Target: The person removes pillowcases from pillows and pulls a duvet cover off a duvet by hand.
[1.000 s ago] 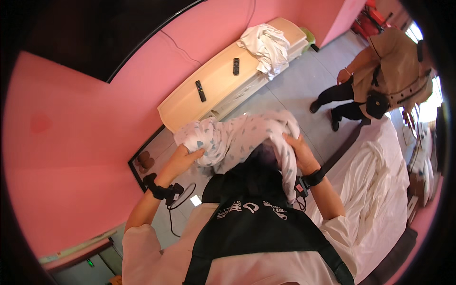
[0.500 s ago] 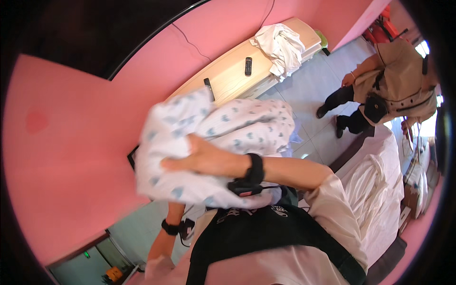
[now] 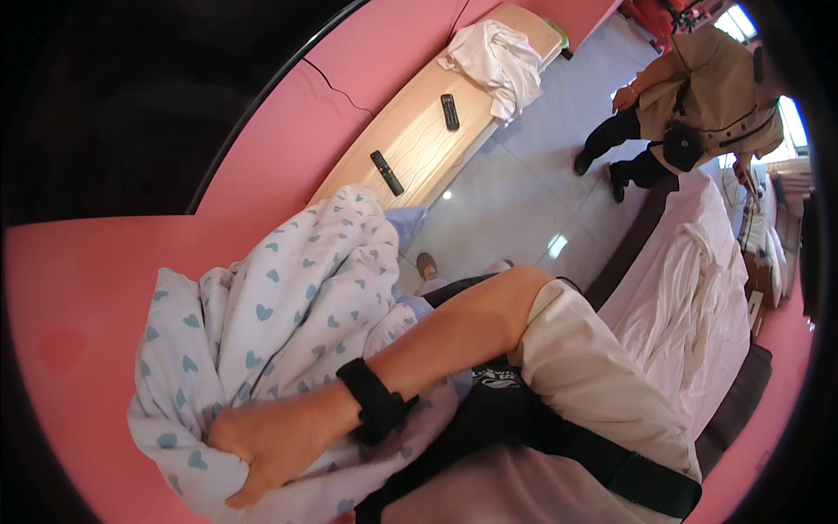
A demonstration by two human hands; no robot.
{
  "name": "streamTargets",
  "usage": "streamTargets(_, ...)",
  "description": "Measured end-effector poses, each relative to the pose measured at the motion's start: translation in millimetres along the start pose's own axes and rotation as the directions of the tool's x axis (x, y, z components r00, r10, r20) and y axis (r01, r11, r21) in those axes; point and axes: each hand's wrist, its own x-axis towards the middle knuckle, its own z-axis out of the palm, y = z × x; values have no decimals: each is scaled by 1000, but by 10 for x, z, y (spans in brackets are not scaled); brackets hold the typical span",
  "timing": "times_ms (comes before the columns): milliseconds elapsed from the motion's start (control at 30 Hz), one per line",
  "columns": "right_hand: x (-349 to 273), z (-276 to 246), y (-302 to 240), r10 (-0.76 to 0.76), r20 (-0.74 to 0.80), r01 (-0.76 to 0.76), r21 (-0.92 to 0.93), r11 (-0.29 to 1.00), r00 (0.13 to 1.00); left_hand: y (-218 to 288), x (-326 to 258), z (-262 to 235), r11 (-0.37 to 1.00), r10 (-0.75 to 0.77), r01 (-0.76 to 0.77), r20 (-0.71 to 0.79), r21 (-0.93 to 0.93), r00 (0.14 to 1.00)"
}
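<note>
A bunched white cloth with blue hearts (image 3: 271, 323), thick like bedding, fills the lower left in front of me, and lavender-blue fabric (image 3: 406, 224) shows at its edge. My right hand (image 3: 275, 441) reaches across my body with a black wrist strap (image 3: 374, 397) on. Its fingers are closed on a fold of the cloth, the thumb pointing down. My left hand is hidden; only a sliver of skin shows at the lower edge, below the cloth.
A light wooden cabinet (image 3: 417, 162) along the pink wall (image 3: 87, 288) bears two remote controls (image 3: 449, 112) and a crumpled white cloth (image 3: 499, 65). A black screen (image 3: 148, 105) hangs at upper left. Right: a bed with pale sheets (image 3: 676, 297); a person (image 3: 716, 96) stands beyond.
The heart-patterned cloth and my right hand have moved down and to the left, nearer to me. My left wrist has gone out of sight. The view has shifted, uncovering both remotes.
</note>
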Motion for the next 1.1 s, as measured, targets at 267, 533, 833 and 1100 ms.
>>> streamTargets(267,-323,-1248,775,121,2,-78,-748,659,993,-209,1206,261,983,-182,182,167,13,969)
streamTargets(533,-1444,-2735,1678,60,-584,-568,-753,332,810,-571,2870,875,936,-352,345,197,69,915)
streamTargets(833,-1858,-3248,1598,161,-709,-693,-571,440,686,-822,3639,1374,904,-428,421,121,81,896)
streamTargets(1100,-1926,-3083,998,83,-674,-614,-606,505,734,-972,3761,1764,914,-406,405,124,36,906)
